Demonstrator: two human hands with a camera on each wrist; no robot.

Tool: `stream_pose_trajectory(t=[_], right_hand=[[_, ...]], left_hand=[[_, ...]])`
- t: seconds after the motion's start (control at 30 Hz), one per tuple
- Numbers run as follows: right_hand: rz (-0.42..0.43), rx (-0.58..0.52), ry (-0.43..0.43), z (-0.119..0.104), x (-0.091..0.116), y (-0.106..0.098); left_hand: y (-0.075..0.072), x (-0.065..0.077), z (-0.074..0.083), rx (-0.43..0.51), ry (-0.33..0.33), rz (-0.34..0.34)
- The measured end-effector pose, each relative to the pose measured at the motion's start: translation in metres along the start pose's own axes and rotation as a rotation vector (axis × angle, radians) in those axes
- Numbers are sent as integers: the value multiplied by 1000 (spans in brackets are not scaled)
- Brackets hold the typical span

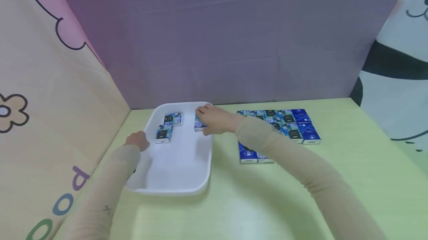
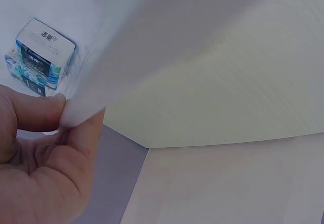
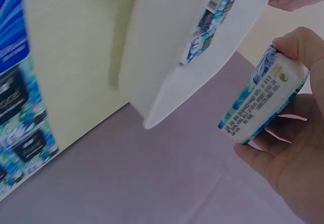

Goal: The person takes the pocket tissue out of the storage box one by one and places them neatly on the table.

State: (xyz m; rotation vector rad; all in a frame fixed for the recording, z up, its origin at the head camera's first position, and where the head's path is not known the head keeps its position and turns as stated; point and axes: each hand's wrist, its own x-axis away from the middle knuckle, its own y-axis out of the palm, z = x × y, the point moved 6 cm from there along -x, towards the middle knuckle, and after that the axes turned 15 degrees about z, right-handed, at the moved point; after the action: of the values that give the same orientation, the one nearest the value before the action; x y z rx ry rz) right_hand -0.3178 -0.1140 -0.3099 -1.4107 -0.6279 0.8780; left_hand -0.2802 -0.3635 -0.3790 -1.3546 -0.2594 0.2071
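Note:
My left hand point(image 1: 138, 140) pinches the left rim of a white plastic tray point(image 1: 180, 169) between thumb and fingers, as the left wrist view shows. Over the tray's far right corner, my right hand point(image 1: 217, 120) holds a small blue floral tissue pack point(image 3: 263, 97), thumb on one side and fingers on the other. Two similar packs lie in the tray's far left part: one tissue pack point(image 1: 173, 119) at the back and another tissue pack point(image 1: 163, 133) just in front of it. My right hand partly hides the held pack in the head view.
Right of the tray, rows of floral tissue packs point(image 1: 288, 118) sit on the pale green table point(image 1: 234, 203), with plain blue packs point(image 1: 309, 133) at their right end. More blue packs point(image 1: 248, 155) lie in front, partly behind my right sleeve. A purple-grey backdrop point(image 1: 234, 46) rises behind.

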Motion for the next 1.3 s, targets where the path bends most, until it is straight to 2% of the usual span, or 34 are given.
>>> stream_pose_trajectory(t=[0.17, 0.43, 0.63, 0.83, 1.0, 1.3], right_hand=[[-16, -10, 39, 14, 20, -3], [-5, -24, 73, 32, 56, -4], [16, -27, 88, 43, 85, -1], [8, 9, 95, 55, 112, 6], [-13, -53, 165, 64, 134, 11], [32, -114, 225, 82, 169, 18]], left_hand=[[0, -1, -1, 4, -24, -10], [0, -5, -1, -53, 40, 34], [0, -4, -3, -22, 18, 26], [1, -4, -2, -22, 47, 39], [3, -5, -2, -12, 58, 35], [1, -7, -3, -21, 59, 26]])
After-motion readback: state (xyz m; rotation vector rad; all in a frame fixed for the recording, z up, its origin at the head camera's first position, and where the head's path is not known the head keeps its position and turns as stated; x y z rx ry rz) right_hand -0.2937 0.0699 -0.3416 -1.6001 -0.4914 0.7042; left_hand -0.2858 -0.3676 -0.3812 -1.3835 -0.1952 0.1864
